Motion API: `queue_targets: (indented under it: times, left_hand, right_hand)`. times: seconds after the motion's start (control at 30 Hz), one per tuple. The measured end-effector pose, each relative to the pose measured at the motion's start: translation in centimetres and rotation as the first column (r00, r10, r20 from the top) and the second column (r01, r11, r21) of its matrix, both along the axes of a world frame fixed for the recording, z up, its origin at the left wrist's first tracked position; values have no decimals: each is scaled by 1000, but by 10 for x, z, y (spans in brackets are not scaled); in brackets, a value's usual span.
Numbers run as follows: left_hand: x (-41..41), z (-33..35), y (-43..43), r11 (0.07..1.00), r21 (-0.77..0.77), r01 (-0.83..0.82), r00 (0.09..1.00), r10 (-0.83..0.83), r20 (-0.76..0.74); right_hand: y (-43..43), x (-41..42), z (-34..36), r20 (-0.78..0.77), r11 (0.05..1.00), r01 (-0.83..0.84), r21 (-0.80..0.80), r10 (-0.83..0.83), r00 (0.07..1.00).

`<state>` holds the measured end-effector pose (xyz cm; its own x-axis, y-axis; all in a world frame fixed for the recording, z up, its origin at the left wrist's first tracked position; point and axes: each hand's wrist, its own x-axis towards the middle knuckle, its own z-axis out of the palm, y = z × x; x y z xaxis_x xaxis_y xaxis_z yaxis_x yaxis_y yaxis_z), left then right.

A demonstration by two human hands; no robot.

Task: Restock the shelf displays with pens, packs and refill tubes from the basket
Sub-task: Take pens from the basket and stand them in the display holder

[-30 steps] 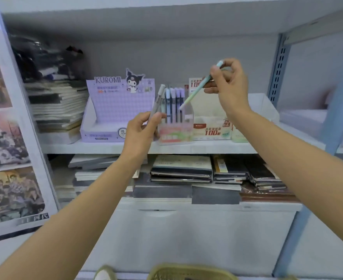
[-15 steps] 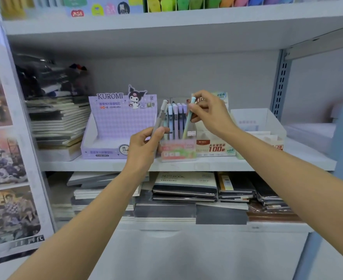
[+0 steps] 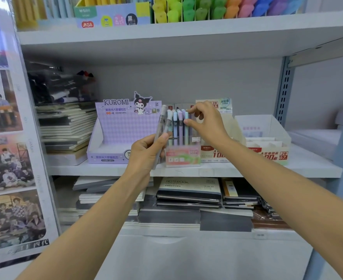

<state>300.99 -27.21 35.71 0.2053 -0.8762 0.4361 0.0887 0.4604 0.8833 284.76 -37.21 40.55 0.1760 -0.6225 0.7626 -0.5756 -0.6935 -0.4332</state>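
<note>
- Pens [image 3: 175, 126] stand in the pink box [image 3: 182, 156], at 3 o'clock from the purple box [image 3: 124, 128].
- Right hand [image 3: 207, 124] pinches the blue-green pen [image 3: 186, 134] there.
- Left hand [image 3: 146, 152] grips grey pens [image 3: 163, 120] at 9 o'clock of the pink box.

Plenty of headroom under the upper shelf [image 3: 186, 35]; lower down, the pen box [image 3: 183, 157] sits squeezed between Kuromi box [image 3: 118, 130] and refill box [image 3: 213, 156].

Head camera faces the shelf [image 3: 98, 170] from close.
</note>
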Motion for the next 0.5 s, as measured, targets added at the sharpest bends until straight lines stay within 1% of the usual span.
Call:
queue_targets:
  times: [0.07,0.1,0.17,0.2,0.27,0.33,0.4,0.5]
  left_hand:
    - [0,0,1,1000,3,27,999,-27,-32]
    - [0,0,1,999,2,33,999,-33,-37]
    - [0,0,3,999,-3,41,998,-41,-39]
    - [-1,0,3,999,-2,42,998,-42,-41]
    - [-4,2,4,999,3,36,998,-36,-42]
    - [-9,3,6,1000,0,30,999,-30,-14]
    - [-13,3,9,1000,-2,25,999,-25,32]
    - [-18,6,13,1000,8,12,999,-13,51]
  right_hand:
    - [5,-2,1,35,1000,1,15,-1,999]
    - [9,-3,3,79,1000,-20,9,19,997]
    - [20,-4,5,199,994,-112,-5,111,974]
    - [26,-4,7,258,980,-196,14,186,948]
    - [39,-5,9,358,905,-410,115,347,867]
    - [49,-4,9,418,803,-556,216,438,796]
    - [57,-3,7,455,751,-616,236,475,753]
    - [61,-8,13,467,764,-613,203,474,746]
